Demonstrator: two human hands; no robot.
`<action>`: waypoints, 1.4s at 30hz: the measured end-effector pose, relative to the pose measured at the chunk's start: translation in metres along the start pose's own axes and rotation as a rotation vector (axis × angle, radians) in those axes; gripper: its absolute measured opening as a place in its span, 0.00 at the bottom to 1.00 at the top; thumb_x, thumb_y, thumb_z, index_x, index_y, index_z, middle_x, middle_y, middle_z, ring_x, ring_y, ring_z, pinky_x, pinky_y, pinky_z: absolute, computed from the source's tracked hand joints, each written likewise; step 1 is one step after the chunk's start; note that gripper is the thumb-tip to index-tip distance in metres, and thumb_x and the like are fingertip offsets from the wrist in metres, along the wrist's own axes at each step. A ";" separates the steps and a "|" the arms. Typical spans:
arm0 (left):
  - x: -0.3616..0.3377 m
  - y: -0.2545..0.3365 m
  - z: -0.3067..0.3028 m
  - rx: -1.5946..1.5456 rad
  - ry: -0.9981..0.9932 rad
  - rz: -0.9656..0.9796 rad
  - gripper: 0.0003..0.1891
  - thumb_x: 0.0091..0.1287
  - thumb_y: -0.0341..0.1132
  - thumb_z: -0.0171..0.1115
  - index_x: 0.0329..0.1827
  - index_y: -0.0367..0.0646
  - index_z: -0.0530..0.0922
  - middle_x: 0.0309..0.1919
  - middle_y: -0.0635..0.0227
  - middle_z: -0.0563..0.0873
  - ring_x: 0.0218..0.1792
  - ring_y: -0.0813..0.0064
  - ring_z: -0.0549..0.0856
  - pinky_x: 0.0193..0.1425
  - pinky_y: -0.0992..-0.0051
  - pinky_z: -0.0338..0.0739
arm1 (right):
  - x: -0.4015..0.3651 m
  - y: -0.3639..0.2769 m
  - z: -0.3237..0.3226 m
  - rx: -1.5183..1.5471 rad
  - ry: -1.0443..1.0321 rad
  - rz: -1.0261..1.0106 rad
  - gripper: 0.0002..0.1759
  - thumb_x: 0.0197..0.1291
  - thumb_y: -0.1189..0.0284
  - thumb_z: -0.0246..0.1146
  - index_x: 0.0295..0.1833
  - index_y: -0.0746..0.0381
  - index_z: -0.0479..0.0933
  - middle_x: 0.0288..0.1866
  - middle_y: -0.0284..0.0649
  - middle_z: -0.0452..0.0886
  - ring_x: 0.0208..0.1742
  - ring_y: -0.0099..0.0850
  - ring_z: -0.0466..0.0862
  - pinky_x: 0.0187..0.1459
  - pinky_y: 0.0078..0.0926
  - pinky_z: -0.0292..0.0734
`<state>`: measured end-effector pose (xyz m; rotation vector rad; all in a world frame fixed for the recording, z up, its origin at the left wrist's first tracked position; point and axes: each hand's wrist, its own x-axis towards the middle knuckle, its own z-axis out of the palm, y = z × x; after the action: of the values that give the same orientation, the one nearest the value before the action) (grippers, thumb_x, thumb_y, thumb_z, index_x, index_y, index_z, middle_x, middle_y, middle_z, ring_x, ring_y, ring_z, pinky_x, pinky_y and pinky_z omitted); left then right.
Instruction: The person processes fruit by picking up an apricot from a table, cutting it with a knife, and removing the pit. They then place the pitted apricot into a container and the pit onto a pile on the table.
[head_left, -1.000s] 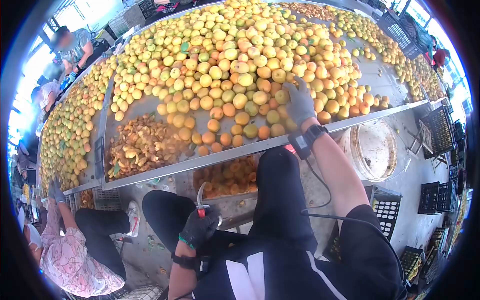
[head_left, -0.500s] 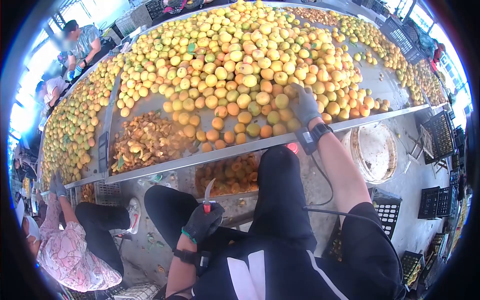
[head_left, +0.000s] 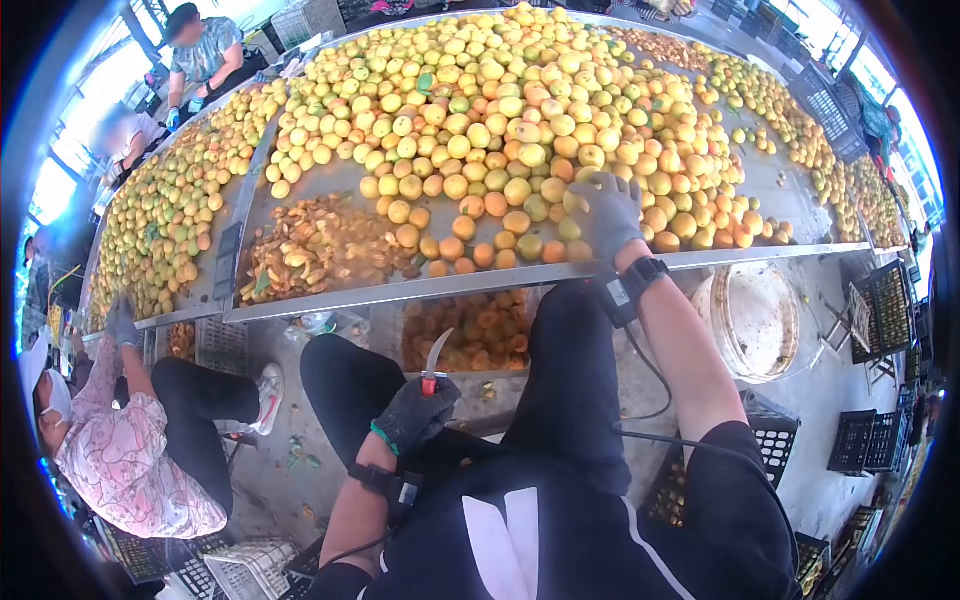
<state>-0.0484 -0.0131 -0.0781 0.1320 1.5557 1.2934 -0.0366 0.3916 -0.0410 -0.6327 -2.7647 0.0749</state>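
Observation:
My left hand (head_left: 415, 415), in a dark grey glove, is closed around the red handle of a small knife (head_left: 438, 350). The curved blade points up, above my lap and apart from the fruit. My right hand (head_left: 608, 215), in a grey glove, lies on the near part of a large heap of yellow-orange apricots (head_left: 480, 110). Its fingers are apart and bent over the fruit; the fingertips are partly hidden, and no apricot shows clearly gripped. The heap rests on a metal table (head_left: 420, 304).
Left on the table is a pile of orange-brown pieces (head_left: 320, 250). Under the edge stands a crate of apricots (head_left: 465, 335), beside my knee. A white bucket (head_left: 750, 320) stands right. A co-worker in a pink patterned top (head_left: 125, 455) sits left. Black crates (head_left: 875, 440) stand right.
The camera view has shifted, so the table sits slightly higher and farther right. My right hand's fingers are more bent over the apricots. My left hand still holds the knife.

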 end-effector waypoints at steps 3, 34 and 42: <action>-0.003 0.000 0.002 -0.064 0.045 -0.026 0.07 0.69 0.36 0.64 0.41 0.41 0.79 0.18 0.72 0.78 0.13 0.83 0.71 0.16 0.82 0.61 | 0.011 -0.006 0.007 0.019 0.063 -0.116 0.26 0.50 0.60 0.72 0.57 0.45 0.78 0.61 0.33 0.73 0.67 0.38 0.69 0.76 0.55 0.46; 0.003 0.057 0.056 0.504 0.131 0.568 0.05 0.68 0.35 0.63 0.39 0.43 0.80 0.23 0.62 0.81 0.26 0.65 0.84 0.33 0.67 0.77 | -0.132 -0.075 -0.087 1.969 -0.405 0.371 0.32 0.58 0.85 0.60 0.69 0.62 0.61 0.54 0.38 0.76 0.52 0.28 0.79 0.44 0.19 0.74; 0.038 0.113 0.146 1.091 0.152 1.107 0.08 0.66 0.37 0.65 0.43 0.45 0.78 0.31 0.54 0.85 0.36 0.49 0.85 0.39 0.58 0.78 | -0.197 -0.018 -0.120 1.964 0.046 0.437 0.29 0.61 0.79 0.60 0.69 0.62 0.63 0.54 0.39 0.78 0.45 0.25 0.80 0.41 0.19 0.74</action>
<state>-0.0126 0.1521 0.0055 1.8055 2.2688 1.0215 0.1609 0.2881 0.0203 -0.4568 -1.2100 2.2336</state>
